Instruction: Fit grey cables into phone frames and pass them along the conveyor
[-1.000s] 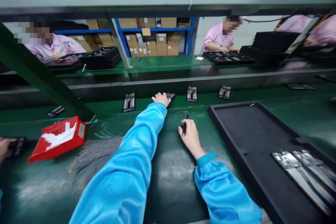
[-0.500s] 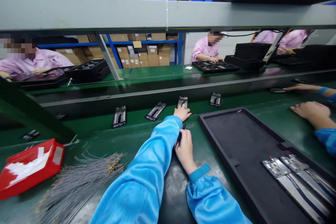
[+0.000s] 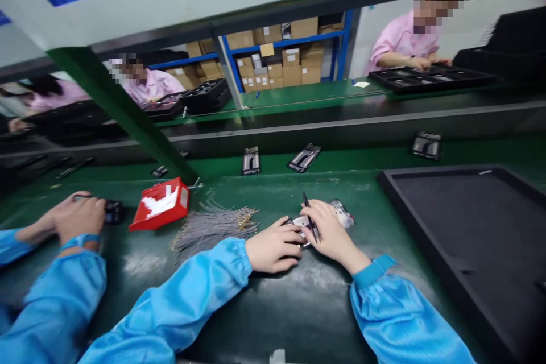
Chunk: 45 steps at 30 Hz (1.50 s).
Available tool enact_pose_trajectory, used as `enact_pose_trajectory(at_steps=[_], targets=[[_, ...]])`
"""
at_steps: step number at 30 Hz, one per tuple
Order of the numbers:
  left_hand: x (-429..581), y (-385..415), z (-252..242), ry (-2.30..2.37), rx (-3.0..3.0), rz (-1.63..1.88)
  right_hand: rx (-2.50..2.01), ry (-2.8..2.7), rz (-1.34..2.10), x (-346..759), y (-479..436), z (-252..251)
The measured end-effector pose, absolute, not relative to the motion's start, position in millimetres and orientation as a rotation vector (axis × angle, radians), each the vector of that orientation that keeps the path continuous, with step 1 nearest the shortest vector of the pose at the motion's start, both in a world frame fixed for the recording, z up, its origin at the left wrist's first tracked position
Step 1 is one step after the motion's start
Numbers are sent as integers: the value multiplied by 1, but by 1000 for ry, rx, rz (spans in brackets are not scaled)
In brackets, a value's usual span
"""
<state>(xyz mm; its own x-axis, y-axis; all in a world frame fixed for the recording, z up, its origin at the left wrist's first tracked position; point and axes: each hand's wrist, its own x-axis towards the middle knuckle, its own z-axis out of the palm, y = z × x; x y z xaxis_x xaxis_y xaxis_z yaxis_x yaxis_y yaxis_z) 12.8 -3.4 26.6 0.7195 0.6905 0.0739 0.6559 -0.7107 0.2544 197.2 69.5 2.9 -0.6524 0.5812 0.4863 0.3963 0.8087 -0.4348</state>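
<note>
My left hand (image 3: pixel 275 246) grips the near left side of an opened phone body (image 3: pixel 301 223) lying on the green bench, its fingers covering much of it. Between the fingers of my right hand (image 3: pixel 329 228) is a pair of black tweezers (image 3: pixel 314 230), held over the phone. Both hands meet at the phone, so its far side is partly hidden. Bundled grey cables (image 3: pixel 217 227) with gold-coloured ends lie left of my left hand. Under and beyond my right hand sits another part-covered device (image 3: pixel 342 213), hard to make out.
A red bin (image 3: pixel 161 205) with white pieces stands left of the cables. At right is a black foam tray (image 3: pixel 430 273). Opened phones (image 3: pixel 251 161) lie along the back ledge. A co-worker's hands (image 3: pixel 81 216) work at far left; people in pink sit opposite.
My left hand has come back from the rear ledge with the phone, now in front of me beside my right hand. The view has swung left, bringing a co-worker's arms into sight.
</note>
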Motion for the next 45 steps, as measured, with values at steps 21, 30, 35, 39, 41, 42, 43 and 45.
enact_pose_trajectory(at_steps=[21,30,35,39,41,42,43,45], targets=[[-34,-17,19,2104,2549,195,-599,-2649,354,175,40,13],[-36,-18,22,2154,2464,234,-714,-2344,675,173,41,12],[-33,-20,23,2100,2532,174,-729,-2199,788,173,39,16],[-34,-20,22,2100,2647,63,-749,-2062,914,170,41,11],[-33,-20,22,2086,2677,51,-768,-2044,994,170,42,7],[-32,-21,22,2076,2678,69,-773,-2047,1031,169,42,5],[-30,-21,22,2058,2668,106,-777,-2053,1066,169,42,4],[-21,-24,22,1988,2624,222,-794,-2059,1128,169,42,3]])
